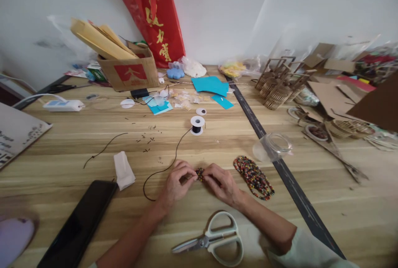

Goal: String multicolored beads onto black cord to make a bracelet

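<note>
A small cluster of dark multicoloured beads [200, 174] lies between my two hands, partly hidden by the fingers. My left hand [178, 180] pinches the cluster's left side with thumb and forefinger. On its right side my right hand [219, 181] has its fingertips closed on the beads as well. Black cord [176, 152] curves from a white spool [197, 125] down toward my left hand and passes out of sight by the wrist. To the right lies a coiled strand of colourful beads [253, 177]. White-handled scissors [214, 239] rest below my hands, blades pointing left.
A black phone [82, 222] and folded white tissue [123, 170] lie on the left. Beyond the coiled beads stands a clear plastic container [273, 147]. Small bamboo baskets [276, 85], a cardboard box [129, 71], a red bag [161, 23] and blue paper pieces [210, 85] occupy the back.
</note>
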`<action>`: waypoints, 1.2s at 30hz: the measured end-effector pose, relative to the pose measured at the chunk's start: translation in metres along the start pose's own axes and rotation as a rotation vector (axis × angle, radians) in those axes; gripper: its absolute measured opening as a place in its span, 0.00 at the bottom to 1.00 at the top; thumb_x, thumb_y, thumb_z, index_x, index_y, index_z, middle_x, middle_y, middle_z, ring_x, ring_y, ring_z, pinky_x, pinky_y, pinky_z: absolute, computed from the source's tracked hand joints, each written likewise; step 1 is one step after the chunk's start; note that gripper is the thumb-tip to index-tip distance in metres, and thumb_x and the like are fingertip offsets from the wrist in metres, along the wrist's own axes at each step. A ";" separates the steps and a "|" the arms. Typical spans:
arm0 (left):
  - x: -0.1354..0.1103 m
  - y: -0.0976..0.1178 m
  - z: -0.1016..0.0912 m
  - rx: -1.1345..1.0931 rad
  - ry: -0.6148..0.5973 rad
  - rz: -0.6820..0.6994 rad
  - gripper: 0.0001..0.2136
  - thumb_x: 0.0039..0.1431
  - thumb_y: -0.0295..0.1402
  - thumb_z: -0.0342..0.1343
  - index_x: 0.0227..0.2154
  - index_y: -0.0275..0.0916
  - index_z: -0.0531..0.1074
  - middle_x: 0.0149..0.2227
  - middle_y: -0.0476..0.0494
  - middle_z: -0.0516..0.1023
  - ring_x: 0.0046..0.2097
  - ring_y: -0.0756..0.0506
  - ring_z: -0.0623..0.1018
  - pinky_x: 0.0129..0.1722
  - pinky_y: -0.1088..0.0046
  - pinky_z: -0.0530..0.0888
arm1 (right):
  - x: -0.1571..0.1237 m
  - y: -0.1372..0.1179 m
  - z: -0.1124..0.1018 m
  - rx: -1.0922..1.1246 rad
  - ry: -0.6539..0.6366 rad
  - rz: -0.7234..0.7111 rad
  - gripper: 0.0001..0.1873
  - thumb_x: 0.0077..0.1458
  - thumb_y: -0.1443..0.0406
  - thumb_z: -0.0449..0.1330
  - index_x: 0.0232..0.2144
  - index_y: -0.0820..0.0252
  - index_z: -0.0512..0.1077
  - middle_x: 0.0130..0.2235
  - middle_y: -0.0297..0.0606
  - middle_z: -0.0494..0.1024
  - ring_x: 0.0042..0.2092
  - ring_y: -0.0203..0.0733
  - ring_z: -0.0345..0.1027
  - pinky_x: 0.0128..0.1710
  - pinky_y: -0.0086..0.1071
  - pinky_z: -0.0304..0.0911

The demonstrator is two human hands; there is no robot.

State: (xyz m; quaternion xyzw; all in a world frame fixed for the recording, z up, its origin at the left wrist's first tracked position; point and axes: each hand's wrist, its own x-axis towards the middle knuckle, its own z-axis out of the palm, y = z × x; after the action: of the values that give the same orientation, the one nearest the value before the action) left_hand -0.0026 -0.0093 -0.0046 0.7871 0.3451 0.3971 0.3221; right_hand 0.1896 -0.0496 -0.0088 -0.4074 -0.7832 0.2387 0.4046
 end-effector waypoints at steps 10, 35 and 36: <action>0.001 0.001 -0.005 -0.062 -0.002 -0.127 0.05 0.54 0.27 0.56 0.24 0.36 0.72 0.28 0.44 0.75 0.36 0.45 0.73 0.37 0.69 0.71 | 0.003 -0.001 -0.005 0.052 0.135 0.291 0.08 0.59 0.63 0.54 0.30 0.61 0.68 0.26 0.33 0.68 0.27 0.34 0.61 0.27 0.26 0.57; 0.000 -0.001 -0.005 -0.045 -0.052 -0.180 0.05 0.53 0.27 0.56 0.23 0.37 0.73 0.27 0.46 0.75 0.35 0.46 0.73 0.36 0.71 0.69 | 0.010 0.002 -0.027 -0.040 -0.288 0.186 0.05 0.55 0.71 0.57 0.33 0.60 0.73 0.31 0.35 0.74 0.29 0.35 0.66 0.29 0.26 0.61; 0.000 0.000 -0.006 -0.048 -0.049 -0.182 0.05 0.53 0.27 0.56 0.23 0.37 0.73 0.27 0.46 0.75 0.34 0.46 0.73 0.36 0.71 0.69 | 0.010 0.002 -0.027 -0.055 -0.298 0.167 0.06 0.55 0.71 0.57 0.33 0.60 0.73 0.31 0.35 0.74 0.30 0.35 0.66 0.29 0.26 0.61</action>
State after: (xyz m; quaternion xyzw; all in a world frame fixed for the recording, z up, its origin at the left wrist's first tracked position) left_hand -0.0074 -0.0077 -0.0022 0.7539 0.3979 0.3550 0.3838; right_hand 0.2097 -0.0389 0.0093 -0.4420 -0.8042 0.3077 0.2516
